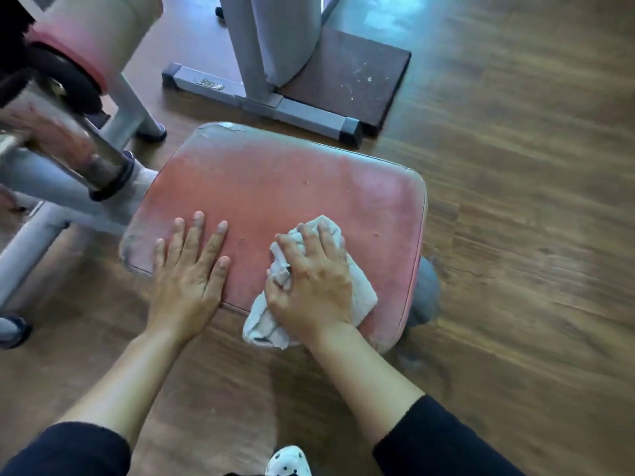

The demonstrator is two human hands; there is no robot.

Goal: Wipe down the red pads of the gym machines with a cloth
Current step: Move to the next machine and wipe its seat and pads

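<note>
A worn red seat pad (281, 187) of a gym machine fills the middle of the view, faded and scuffed at its corners. My left hand (189, 269) lies flat on the pad's near left part, fingers straight and spread. My right hand (309, 280) grips a crumpled white cloth (360, 290) and presses it onto the pad's near right part. The cloth bunches out beyond my fingers and hangs over the pad's near edge. Another red pad (79, 46) shows at the upper left, partly hidden by the machine.
A chrome bar (65, 139) and grey frame tubes (37, 235) stand at the left of the seat. A grey machine base (268, 104) on a dark mat (357, 70) lies beyond the pad. Wooden floor (515, 201) spreads to the right. A spotted white shoe (288, 462) is at the bottom.
</note>
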